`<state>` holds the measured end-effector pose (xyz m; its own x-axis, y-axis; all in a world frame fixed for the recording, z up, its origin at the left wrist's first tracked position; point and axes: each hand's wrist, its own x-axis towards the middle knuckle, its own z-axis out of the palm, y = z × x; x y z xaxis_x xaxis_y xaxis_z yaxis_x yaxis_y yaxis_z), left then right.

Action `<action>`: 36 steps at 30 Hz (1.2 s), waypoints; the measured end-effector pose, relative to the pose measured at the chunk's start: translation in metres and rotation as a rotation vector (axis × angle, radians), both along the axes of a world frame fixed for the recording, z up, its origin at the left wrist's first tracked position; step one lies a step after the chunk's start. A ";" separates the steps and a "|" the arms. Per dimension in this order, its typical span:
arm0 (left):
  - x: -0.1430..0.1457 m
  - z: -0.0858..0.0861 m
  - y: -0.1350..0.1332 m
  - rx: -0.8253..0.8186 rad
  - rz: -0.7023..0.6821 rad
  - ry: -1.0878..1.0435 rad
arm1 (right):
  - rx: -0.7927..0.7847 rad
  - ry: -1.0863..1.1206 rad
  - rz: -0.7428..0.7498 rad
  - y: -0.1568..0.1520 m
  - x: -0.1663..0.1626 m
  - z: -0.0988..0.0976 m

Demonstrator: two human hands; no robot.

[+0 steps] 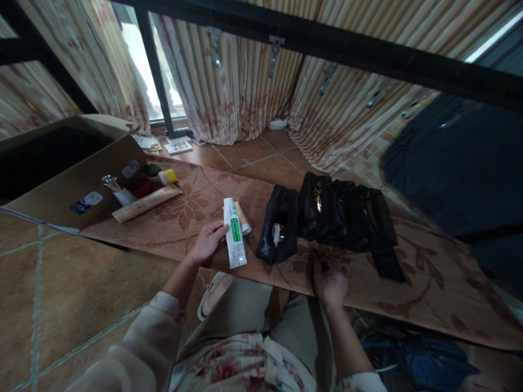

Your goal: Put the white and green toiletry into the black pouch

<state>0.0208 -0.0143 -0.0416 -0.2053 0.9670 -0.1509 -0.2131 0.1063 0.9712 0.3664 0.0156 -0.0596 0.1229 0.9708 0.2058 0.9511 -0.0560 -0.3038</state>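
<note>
My left hand [207,241] grips a white tube with a green stripe [234,234], held upright over the patterned mat [183,218]. A second, beige tube [243,218] lies just behind it. My right hand [329,280] rests on the mat's near edge with its fingers curled; whether anything is in them I cannot make out. Just beyond that hand stand black zip pouches: a small open one [278,226] with a small item inside, and a larger one [347,215] to its right.
A cardboard box [61,179] lies open at the left. Beside it on the mat are a long beige tube [145,202], a silver-capped bottle [116,189] and several small containers. Curtains [245,92] hang behind. A dark bag [457,163] sits at the right.
</note>
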 end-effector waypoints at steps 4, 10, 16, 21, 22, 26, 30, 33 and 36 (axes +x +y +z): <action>-0.003 -0.007 0.001 0.006 -0.022 0.021 | -0.014 -0.017 -0.013 0.000 0.000 0.000; -0.003 -0.006 0.001 0.013 -0.032 0.040 | -0.009 -0.028 -0.005 0.000 -0.001 0.002; -0.002 -0.004 0.000 -0.012 -0.035 0.039 | -0.003 -0.041 0.004 0.000 0.000 0.000; -0.002 -0.003 0.000 0.008 -0.042 0.030 | 0.016 -0.026 0.004 0.000 0.000 -0.001; -0.001 -0.003 0.000 0.011 -0.043 0.032 | 0.011 -0.023 0.004 0.000 0.000 -0.001; -0.001 -0.003 0.000 0.002 -0.039 0.042 | 0.006 -0.022 0.009 0.000 0.001 -0.001; -0.002 -0.004 0.001 0.018 -0.052 0.025 | 0.015 -0.019 0.010 0.001 0.000 -0.001; -0.003 -0.005 0.001 0.019 -0.057 0.028 | 0.021 -0.025 0.020 0.001 0.001 -0.001; -0.003 -0.006 0.000 0.012 -0.054 0.023 | 0.029 -0.016 0.025 0.001 0.001 -0.001</action>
